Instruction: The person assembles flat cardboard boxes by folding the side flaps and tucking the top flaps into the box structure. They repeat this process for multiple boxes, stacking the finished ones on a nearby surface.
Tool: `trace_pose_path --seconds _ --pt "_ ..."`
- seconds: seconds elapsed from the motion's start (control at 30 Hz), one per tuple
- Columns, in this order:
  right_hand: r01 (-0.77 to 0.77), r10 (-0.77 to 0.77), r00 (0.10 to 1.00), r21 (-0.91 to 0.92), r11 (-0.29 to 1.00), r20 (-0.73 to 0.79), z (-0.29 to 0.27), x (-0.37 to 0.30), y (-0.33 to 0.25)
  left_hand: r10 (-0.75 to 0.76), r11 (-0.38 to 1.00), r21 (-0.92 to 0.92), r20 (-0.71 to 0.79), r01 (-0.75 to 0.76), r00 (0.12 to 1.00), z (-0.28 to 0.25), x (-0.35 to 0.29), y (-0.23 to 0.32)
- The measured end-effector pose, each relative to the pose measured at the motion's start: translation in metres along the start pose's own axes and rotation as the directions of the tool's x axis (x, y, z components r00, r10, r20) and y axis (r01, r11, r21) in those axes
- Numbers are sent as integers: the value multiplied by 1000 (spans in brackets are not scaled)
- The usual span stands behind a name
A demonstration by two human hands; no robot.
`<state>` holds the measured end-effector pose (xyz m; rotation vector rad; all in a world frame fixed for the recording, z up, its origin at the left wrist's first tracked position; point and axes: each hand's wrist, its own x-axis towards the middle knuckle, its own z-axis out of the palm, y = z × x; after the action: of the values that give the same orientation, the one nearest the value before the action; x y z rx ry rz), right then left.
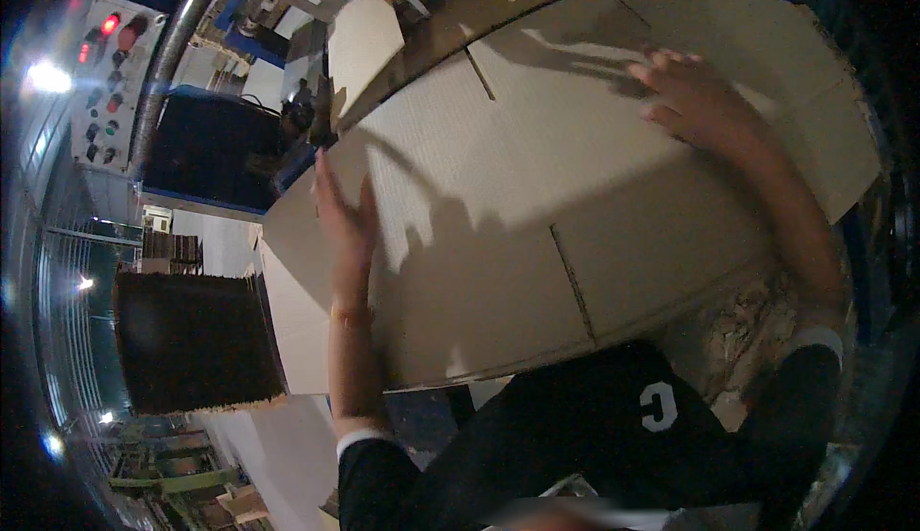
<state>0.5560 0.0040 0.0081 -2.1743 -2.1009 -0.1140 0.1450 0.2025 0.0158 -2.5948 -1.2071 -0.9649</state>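
Observation:
A large flat cardboard sheet [508,176] with slots and crease lines spreads in front of me, reaching from the machine to my body. My left hand [347,219] is at its left part, thumb apart from the raised fingers, holding nothing. Over the far right part of the sheet, my right hand [695,95] reaches with fingers stretched out, casting a shadow. Whether the right fingertips touch the cardboard or hover just above it, I cannot tell. Another pale cardboard piece [366,47] stands tilted beyond the far edge, against the machine.
A control panel [117,80] with lit red lamps and several buttons is at the far left, next to a metal pipe [177,47]. Below the dark blue machine housing [216,148] sits a stack of cardboard [196,339]. Crumpled brown paper [752,325] lies near my right forearm.

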Motion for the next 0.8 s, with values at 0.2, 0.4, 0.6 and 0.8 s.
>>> trace_pose_path --seconds 0.2,0.4,0.6,0.8 --pt "-611 530 769 -164 775 -358 -1 -182 32 -556 760 132 -375 637 741 -101 -153 -53" --pt "-767 690 641 -257 587 -336 51 -236 49 -868 426 176 -197 887 456 -117 -250 -110" --pt "-323 915 211 859 398 -344 38 -222 27 -759 629 -424 -516 652 397 -112 -215 -60" --pt "274 859 -148 814 512 -490 19 -193 51 -717 684 -676 -692 275 81 -115 -223 -89"
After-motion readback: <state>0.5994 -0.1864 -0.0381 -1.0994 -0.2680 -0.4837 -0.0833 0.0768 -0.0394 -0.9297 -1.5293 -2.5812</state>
